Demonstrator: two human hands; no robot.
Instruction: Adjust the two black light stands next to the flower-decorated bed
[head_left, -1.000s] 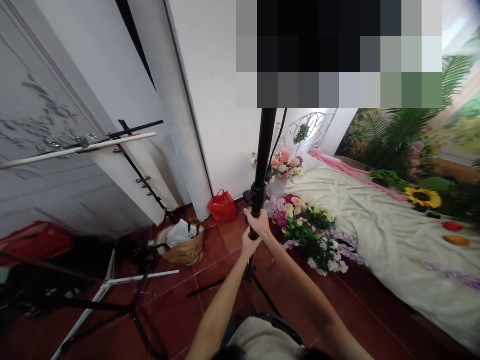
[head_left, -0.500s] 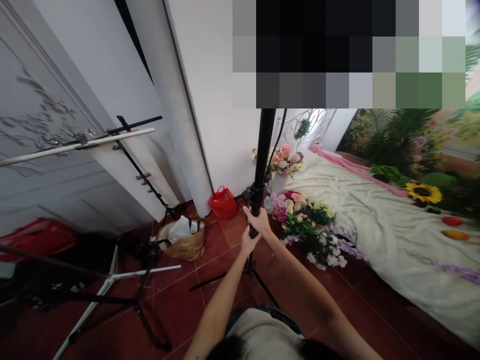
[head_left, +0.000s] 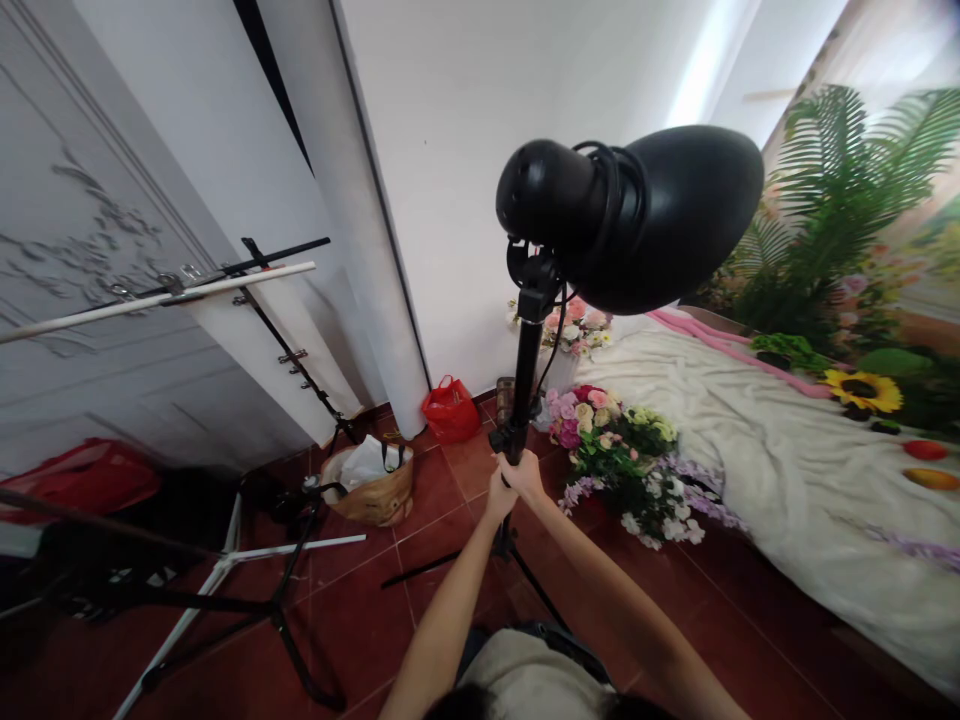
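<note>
Both hands are wrapped round the black pole of a light stand (head_left: 527, 365) in front of me. My left hand (head_left: 501, 497) grips the lower part of the shaft. Just above and to the right, my right hand (head_left: 527, 474) closes round the same pole, touching the left. A black clamp collar (head_left: 508, 438) sits right above my fingers. On top is a large black studio lamp (head_left: 660, 215), its head tilted to the right, with a cable (head_left: 559, 340) hanging beside the pole. The stand's legs (head_left: 424, 568) spread on the tiled floor below.
Artificial flowers (head_left: 611, 440) stand close on the right, beside a bed with a cream cover (head_left: 795, 480). Left are a red bag (head_left: 450, 410), a woven basket (head_left: 379, 490), a backdrop stand with clips (head_left: 281, 340) and a white stand leg (head_left: 300, 548) across the floor.
The clamp collar and upper pole have come down, and both hands sit slightly lower and closer together. The lamp shows now; pixelation covered that area before.
</note>
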